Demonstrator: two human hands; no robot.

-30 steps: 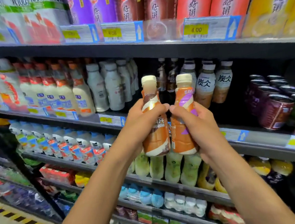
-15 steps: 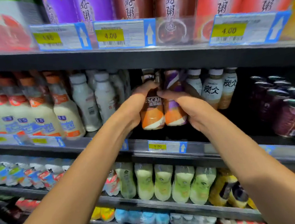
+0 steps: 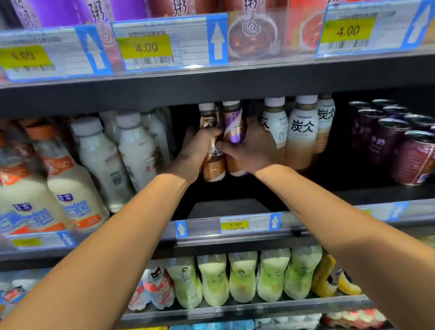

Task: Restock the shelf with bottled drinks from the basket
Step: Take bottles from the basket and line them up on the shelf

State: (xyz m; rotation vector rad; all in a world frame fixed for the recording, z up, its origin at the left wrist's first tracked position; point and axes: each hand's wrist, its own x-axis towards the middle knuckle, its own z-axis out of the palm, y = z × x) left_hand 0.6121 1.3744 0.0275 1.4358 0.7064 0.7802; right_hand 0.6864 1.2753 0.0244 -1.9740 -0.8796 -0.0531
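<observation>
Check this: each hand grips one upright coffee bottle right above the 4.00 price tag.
Wrong tag. The head view shows the left hand gripping the brown coffee bottle and the right hand the purple coffee bottle, both upright right above the 5.00 price tag; the 4.00 price tags are overhead.

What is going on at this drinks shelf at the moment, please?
A person is restocking the middle shelf. The left hand grips a brown-labelled bottle and the right hand a purple-labelled bottle, held side by side in the gap between white bottles and TANBING bottles. Neither has been let go yet.
</observation>
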